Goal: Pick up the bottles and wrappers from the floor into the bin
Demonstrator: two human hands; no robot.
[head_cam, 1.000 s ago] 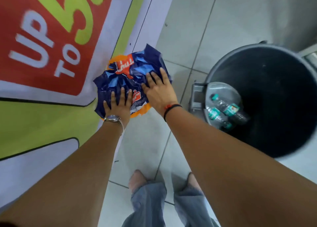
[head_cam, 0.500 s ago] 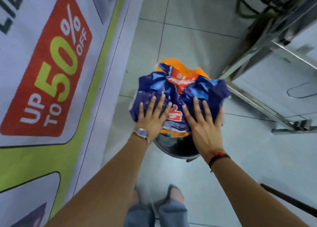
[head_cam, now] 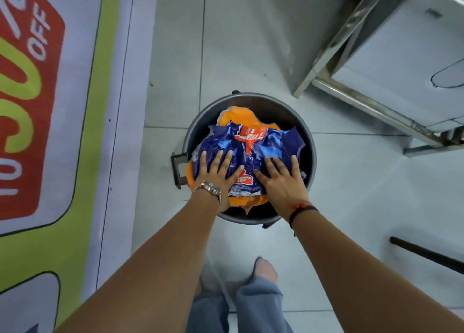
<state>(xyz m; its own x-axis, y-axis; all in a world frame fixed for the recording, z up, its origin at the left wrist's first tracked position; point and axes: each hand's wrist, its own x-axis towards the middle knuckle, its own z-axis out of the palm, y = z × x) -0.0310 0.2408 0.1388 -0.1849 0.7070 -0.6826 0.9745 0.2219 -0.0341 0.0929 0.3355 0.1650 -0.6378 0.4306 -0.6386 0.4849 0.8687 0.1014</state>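
A crumpled bundle of blue and orange wrappers (head_cam: 253,141) fills the mouth of the round dark bin (head_cam: 200,124) on the tiled floor. My left hand (head_cam: 217,173), with a watch on the wrist, lies flat on the bundle's left side, fingers spread. On the bundle's right side rests my right hand (head_cam: 280,179), a red and black band at its wrist. Both palms press on top of the wrappers. The bottles seen earlier inside the bin are hidden under the bundle.
A large printed banner (head_cam: 50,131) covers the floor on the left. A steel table frame (head_cam: 364,91) stands at the upper right. A dark rod (head_cam: 426,254) lies at the right edge. The bin's black handle (head_cam: 178,168) sticks out left. My feet (head_cam: 263,272) are just below the bin.
The wrapper bundle went from the floor beside the banner to over the bin, then down into its mouth. Both hands stayed on it.
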